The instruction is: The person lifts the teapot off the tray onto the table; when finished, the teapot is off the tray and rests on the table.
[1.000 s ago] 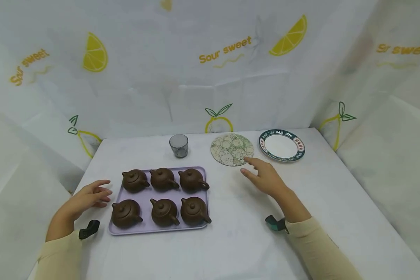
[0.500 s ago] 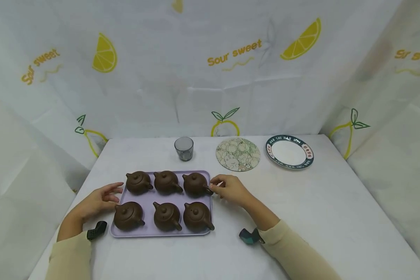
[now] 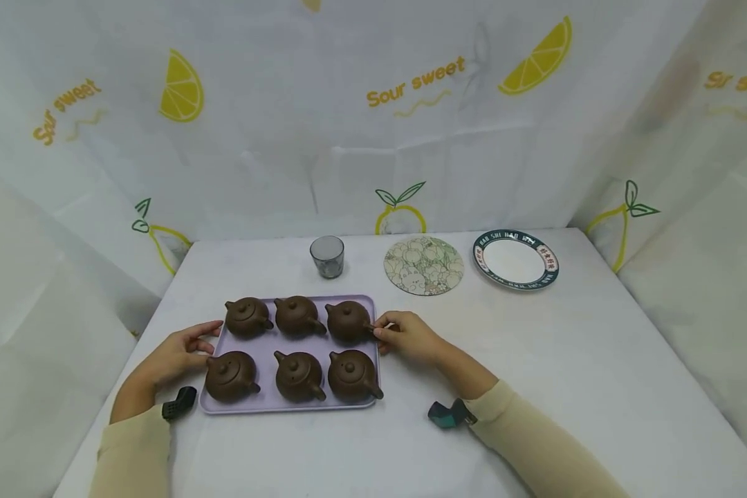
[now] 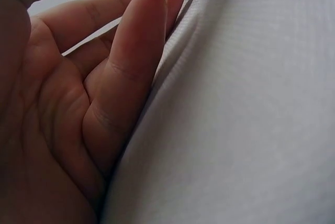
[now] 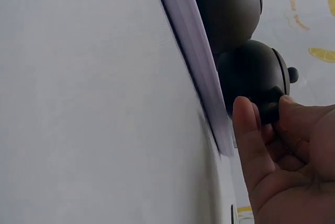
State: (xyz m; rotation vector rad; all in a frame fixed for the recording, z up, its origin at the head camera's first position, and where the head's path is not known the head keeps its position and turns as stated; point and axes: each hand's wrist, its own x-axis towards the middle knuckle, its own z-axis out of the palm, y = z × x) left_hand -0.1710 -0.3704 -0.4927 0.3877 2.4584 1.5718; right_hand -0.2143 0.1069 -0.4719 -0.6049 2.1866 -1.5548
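Observation:
A lilac tray (image 3: 265,356) carries several brown teapots in two rows. At its back right corner is a teapot (image 3: 347,320) whose handle my right hand (image 3: 412,337) pinches between thumb and fingers. In the right wrist view, this teapot (image 5: 251,69) still sits on the tray, and the fingertips close around its dark handle. My left hand (image 3: 176,351) is at the tray's left side, beside the front left teapot (image 3: 229,377). In the left wrist view, its fingers (image 4: 128,62) are loosely bent and reach the tray edge, with the knuckles low against the white cloth.
Behind the tray stands a grey glass (image 3: 328,258). To its right lie a round floral mat (image 3: 425,266) and a white plate with a green rim (image 3: 517,261). A white printed curtain (image 3: 274,152) hangs along the table's back edge.
My right hand has come left from near the floral mat and taken the back right teapot's handle. My left hand has moved slightly right, up to the tray edge.

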